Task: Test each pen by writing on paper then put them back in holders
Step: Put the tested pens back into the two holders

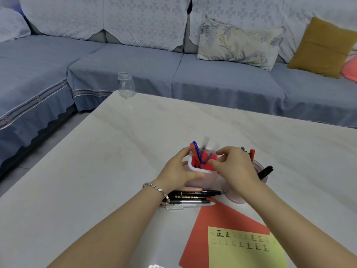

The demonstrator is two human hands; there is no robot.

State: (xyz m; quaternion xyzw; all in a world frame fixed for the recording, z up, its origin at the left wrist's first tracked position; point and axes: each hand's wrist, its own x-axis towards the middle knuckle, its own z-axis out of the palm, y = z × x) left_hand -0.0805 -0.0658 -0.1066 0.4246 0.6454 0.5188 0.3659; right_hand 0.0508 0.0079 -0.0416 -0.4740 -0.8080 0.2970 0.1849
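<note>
A white translucent pen holder (195, 180) stands mid-table with a red insert and several pens (198, 154) in it, red, blue and clear-capped. My left hand (176, 172) grips its left side. My right hand (234, 168) hovers at its right rim, thumb and forefinger curved on either side of a clear-capped pen (214, 148); whether they pinch it is unclear. Behind that hand, a pinkish round holder (260, 170) has a black marker (266, 171) and a red pen (252, 154). Several pens (191, 197) lie in front. Yellow paper (245, 248) bears written marks.
The yellow sheet lies on red paper (222, 219) at the near right of the pale table (116, 161). An empty glass jar (126, 85) stands at the table's far edge. A blue sofa (173, 70) with cushions (237, 43) runs behind and to the left.
</note>
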